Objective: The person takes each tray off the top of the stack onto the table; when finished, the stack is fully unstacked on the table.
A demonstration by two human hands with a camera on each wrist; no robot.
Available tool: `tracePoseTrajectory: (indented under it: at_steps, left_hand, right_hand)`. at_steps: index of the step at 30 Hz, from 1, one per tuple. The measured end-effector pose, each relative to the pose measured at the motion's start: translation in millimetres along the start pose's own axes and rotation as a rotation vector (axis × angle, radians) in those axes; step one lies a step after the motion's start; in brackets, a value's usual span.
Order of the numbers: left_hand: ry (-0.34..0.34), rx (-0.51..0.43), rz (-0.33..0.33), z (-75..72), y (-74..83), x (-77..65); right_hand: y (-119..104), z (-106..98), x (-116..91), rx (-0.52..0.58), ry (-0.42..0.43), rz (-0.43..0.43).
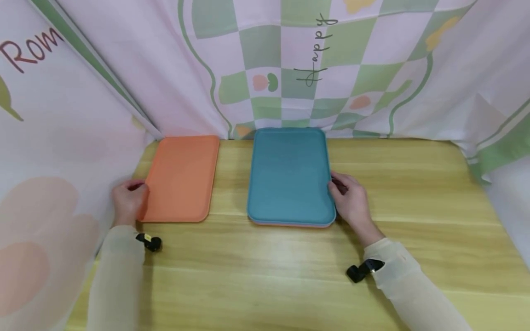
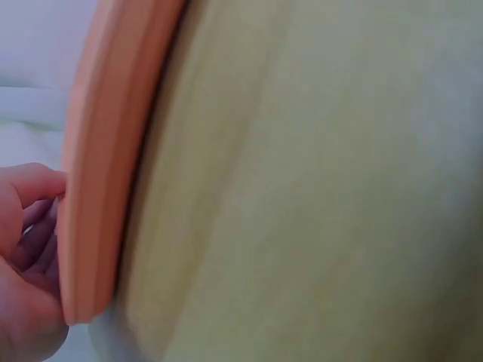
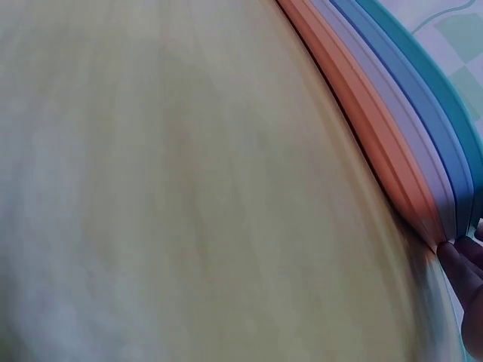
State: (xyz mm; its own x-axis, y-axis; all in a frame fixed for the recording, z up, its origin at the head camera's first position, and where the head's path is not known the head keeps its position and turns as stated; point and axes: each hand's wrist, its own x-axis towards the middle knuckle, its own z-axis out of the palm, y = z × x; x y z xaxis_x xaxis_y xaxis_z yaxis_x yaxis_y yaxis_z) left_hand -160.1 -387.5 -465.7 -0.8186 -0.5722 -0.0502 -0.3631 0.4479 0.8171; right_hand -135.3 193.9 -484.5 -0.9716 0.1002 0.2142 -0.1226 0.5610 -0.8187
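On the left lies an orange tray (image 1: 182, 179), rectangular with rounded corners and a raised rim. My left hand (image 1: 128, 202) pinches its left edge; the left wrist view shows fingertips against the orange rim (image 2: 106, 173). Nearer the middle sits a stack of trays, with a teal tray (image 1: 291, 177) on top. Beneath it the right wrist view shows a blue tray (image 3: 423, 98), a lilac tray (image 3: 400, 102) and an orange tray (image 3: 370, 113) at the bottom. My right hand (image 1: 353, 200) grips the stack's right edge, fingers partly hidden by the trays.
The wood-grain table (image 1: 281, 280) runs beneath both trays and arms. A checked, printed curtain (image 1: 306, 50) hangs along its back edge, and another printed curtain (image 1: 62, 138) hangs close beside my left hand. Black wrist cameras sit on both sleeves.
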Motion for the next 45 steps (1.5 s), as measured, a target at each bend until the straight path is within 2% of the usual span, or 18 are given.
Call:
tracePoseTrajectory:
  at_steps: [5, 12, 17, 25, 30, 37, 45]
  left_hand:
    - [0.069, -0.085, -0.037, -2.6, 7.1, -0.6]
    - [0.028, -0.093, -0.058, 1.3, 16.9, -7.0]
    - [0.001, -0.051, -0.015, 6.8, 21.2, -16.4]
    - [-0.05, -0.051, 0.066, 21.2, 31.3, -34.8]
    - [-0.097, -0.075, 0.133, 31.8, 38.6, -46.1]
    - [-0.187, -0.091, 0.167, 47.2, 51.0, -57.8]
    - [-0.251, -0.164, 0.231, 74.4, 70.8, -74.7]
  right_hand:
    - [-0.9, -0.7, 0.1, -0.004, -0.009, 0.014]
    - [-0.7, -2.6, 0.9, 0.019, -0.019, 0.051]
    - [1.1, -3.2, 2.2, 0.021, -0.03, 0.065]
    - [-0.1, -6.2, 4.4, 0.036, -0.03, 0.094]
    - [-4.0, -8.8, 5.5, 0.043, -0.01, 0.09]
    - [-1.7, -12.1, 7.4, 0.064, -0.008, 0.083]
    - [-2.2, -20.2, 9.3, 0.067, -0.012, 0.089]
